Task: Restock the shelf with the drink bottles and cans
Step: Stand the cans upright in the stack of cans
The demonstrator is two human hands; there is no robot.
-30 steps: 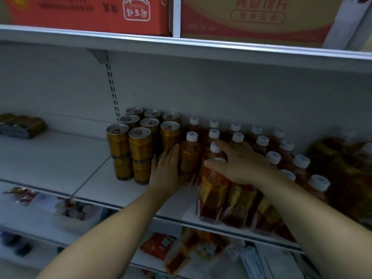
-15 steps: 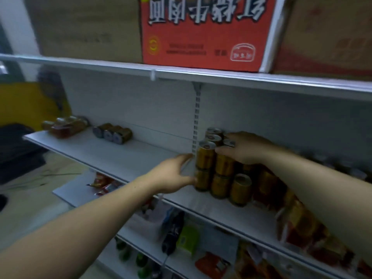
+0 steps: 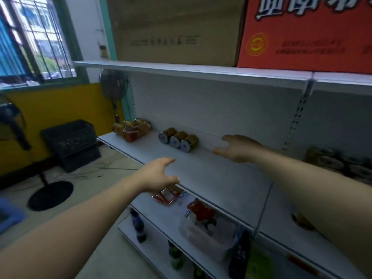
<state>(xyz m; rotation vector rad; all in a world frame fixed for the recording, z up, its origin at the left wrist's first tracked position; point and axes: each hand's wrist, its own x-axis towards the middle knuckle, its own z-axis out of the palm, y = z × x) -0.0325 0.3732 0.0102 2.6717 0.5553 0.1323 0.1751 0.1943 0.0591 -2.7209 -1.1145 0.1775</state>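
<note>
upside-down white chinese characters on the orange carton [image 3: 306,37], none legible

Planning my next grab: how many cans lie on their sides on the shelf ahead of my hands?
3, in a row on the shelf: left can, middle can, and right can, nearest the right hand. Blurred cans at far right are not counted.

White shelf [image 3: 211,174]; gold cans [image 3: 179,139] with blue-and-white ends; amber bottles [image 3: 131,128]; red carton [image 3: 306,33], white lettering
</note>
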